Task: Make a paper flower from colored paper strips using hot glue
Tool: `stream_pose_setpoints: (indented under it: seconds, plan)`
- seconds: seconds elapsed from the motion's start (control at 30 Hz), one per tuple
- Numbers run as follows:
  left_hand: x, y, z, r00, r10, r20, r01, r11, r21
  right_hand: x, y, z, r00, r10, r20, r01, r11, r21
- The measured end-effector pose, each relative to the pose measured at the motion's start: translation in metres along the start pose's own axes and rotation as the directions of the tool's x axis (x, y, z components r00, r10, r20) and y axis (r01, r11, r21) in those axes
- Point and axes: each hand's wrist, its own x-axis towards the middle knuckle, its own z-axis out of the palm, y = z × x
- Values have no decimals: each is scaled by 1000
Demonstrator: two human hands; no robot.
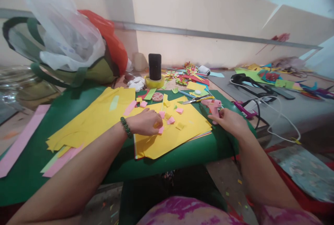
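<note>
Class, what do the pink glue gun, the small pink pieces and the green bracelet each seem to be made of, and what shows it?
Pink glue gun in the right hand: probably smooth plastic, from its moulded shape and even colour.
Small pink pieces: apparently matt paper, being thin with straight cut edges.
Green bracelet: rounded beads, perhaps stone, glass or plastic; too small to tell.
</note>
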Motion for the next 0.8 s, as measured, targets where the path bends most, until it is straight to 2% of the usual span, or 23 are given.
stream_pose_setpoints:
  seconds: [0.07,0.1,0.17,0.27,0.4,0.47,0.53,0.7,0.8]
  plan:
    - [0,0,0,1000,-3,6,3,1000,0,-17,0,-8,998,18,-66,-20,999,-29]
    - [0,0,1,1000,-4,8,4,1000,2,-26,-2,-11,996,-23,-84,23,1000,1]
    - [0,-1,1,1000,-3,7,3,1000,7,-39,-12,-12,977,-205,-63,211,969,131]
    - [1,-2,2,1000,-1,11,1,1000,13,-44,-39,-1,880,-475,20,443,835,327]
    - [2,-2,1,999,-12,37,12,1000,10,-30,-72,16,750,-648,133,585,744,323]
    - [2,-1,0,999,-20,43,20,1000,-5,-22,-80,19,659,-724,202,662,686,301]
    - [2,-1,0,999,-25,43,25,1000,-12,-16,-81,18,606,-760,236,700,650,296]
    - [1,0,-1,999,-24,31,23,1000,17,-13,-78,18,582,-785,214,725,619,301]
    - [1,2,-2,998,-36,43,35,999,22,-15,-78,19,597,-772,218,710,636,303]
